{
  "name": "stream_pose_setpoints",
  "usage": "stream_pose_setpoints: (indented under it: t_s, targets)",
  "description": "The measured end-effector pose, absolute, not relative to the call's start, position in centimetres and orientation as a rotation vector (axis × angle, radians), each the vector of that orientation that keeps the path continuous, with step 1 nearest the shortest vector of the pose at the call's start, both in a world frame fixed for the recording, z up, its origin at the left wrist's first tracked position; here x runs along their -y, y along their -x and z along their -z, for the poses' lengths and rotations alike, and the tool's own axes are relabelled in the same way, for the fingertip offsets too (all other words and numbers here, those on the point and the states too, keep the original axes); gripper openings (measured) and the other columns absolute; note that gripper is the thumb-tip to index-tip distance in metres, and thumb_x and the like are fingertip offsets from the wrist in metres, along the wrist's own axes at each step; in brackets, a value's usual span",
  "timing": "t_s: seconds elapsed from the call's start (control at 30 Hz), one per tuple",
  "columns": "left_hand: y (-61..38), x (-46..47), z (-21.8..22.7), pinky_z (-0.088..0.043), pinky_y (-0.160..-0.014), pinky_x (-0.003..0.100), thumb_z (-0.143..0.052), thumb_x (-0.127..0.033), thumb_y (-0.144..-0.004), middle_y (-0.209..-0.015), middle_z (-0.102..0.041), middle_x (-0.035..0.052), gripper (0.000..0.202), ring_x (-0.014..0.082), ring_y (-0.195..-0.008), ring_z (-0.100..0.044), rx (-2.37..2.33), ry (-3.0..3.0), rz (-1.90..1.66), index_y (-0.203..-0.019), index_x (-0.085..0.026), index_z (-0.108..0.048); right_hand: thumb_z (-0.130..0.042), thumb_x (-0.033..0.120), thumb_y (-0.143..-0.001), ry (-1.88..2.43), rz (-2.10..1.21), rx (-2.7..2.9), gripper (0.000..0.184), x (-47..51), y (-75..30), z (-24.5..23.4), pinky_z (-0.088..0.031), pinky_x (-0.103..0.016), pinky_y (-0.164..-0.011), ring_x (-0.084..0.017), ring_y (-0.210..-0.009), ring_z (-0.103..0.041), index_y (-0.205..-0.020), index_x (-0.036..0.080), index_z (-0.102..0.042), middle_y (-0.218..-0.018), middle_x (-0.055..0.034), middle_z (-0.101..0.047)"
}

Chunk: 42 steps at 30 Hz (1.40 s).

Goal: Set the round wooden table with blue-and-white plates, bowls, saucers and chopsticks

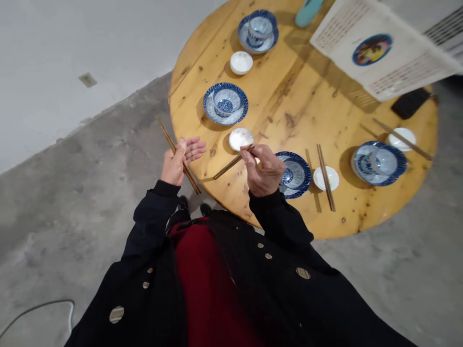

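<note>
My left hand (174, 165) is at the table's left edge, palm up with its fingers stretched out. Under its thumb lie brown wooden chopsticks (166, 132), held across the palm. Over the table, my right hand (265, 174) pinches another pair of chopsticks (228, 167) at one end, their tips pointing down to the left. Just beyond these is a small white dish (239, 139). A blue-and-white plate (302, 176) is partly hidden behind my right hand. Farther off, a patterned bowl (226, 100) stands on a blue-rimmed plate (210, 108).
On the round wooden table (289, 91), chopsticks (326, 180) rest across a white dish (335, 178). To the right are stacked bowls (379, 164) and another dish (400, 137) with chopsticks. A white plastic basket (390, 43) and black object (410, 103) occupy the far right.
</note>
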<state>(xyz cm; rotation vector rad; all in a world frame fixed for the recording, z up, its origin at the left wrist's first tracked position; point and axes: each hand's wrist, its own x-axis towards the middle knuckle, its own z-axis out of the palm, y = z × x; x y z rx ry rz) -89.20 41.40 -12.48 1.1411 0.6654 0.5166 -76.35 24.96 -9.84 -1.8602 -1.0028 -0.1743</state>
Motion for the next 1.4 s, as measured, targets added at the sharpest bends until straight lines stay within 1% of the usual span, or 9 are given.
stream_pose_setpoints:
  t_s: [0.27, 0.53, 0.83, 1.13, 1.4]
  targets:
    - [87.0, -43.1, 11.9, -0.057, -0.089, 0.034, -0.046, -0.071, -0.088, -0.111, -0.074, 0.0177, 0.068, 0.0235, -0.101, -0.072, -0.561, -1.179, -0.408, -0.111, -0.011, -0.067, -0.052, 0.033, -0.096, 1.935, 0.244, 0.981, 0.024, -25.7, 77.4, 9.3, -0.055, -0.034, -0.079, -0.021, -0.083, -0.068, -0.085, 0.02, -0.07, -0.084, -0.0094, -0.071]
    - [86.7, -43.5, 12.4, -0.056, -0.09, 0.038, -0.051, -0.069, -0.088, -0.11, -0.074, 0.0178, 0.064, 0.0244, -0.099, -0.073, -0.471, -1.192, -0.344, -0.111, -0.011, -0.067, -0.053, 0.033, -0.095, 1.923, 0.248, 0.939, 0.024, -25.6, 78.0, 9.1, -0.054, -0.035, -0.078, -0.021, -0.082, -0.068, -0.084, 0.02, -0.069, -0.083, -0.0093, -0.071]
    - [87.4, -42.6, 12.8, -0.056, -0.086, 0.035, -0.053, -0.064, -0.088, -0.109, -0.074, 0.0177, 0.06, 0.0218, -0.093, -0.073, -0.398, -1.259, -0.239, -0.111, -0.011, -0.067, -0.055, 0.033, -0.094, 1.922, 0.322, 0.903, 0.022, -25.6, 78.8, 9.2, -0.054, -0.034, -0.076, -0.021, -0.08, -0.068, -0.083, 0.021, -0.069, -0.081, -0.0083, -0.071]
    - [88.0, -42.8, 13.5, -0.055, -0.077, 0.032, -0.052, -0.064, -0.088, -0.106, -0.074, 0.0171, 0.061, 0.0209, -0.089, -0.072, -0.296, -1.391, -0.178, -0.112, -0.011, -0.068, -0.055, 0.034, -0.092, 1.998, 0.359, 0.7, 0.023, -25.2, 77.6, 9.3, -0.053, -0.03, -0.072, -0.018, -0.074, -0.068, -0.079, 0.022, -0.07, -0.077, -0.0038, -0.07]
    - [88.8, -43.1, 13.7, -0.054, -0.075, 0.031, -0.053, -0.069, -0.085, -0.105, -0.074, 0.0178, 0.065, 0.0219, -0.088, -0.072, -0.296, -1.383, -0.17, -0.109, -0.01, -0.069, -0.058, 0.033, -0.089, 1.953, 0.385, 0.683, 0.02, -25.3, 78.6, 9.7, -0.052, -0.03, -0.072, -0.018, -0.075, -0.067, -0.078, 0.02, -0.07, -0.078, -0.0053, -0.07]
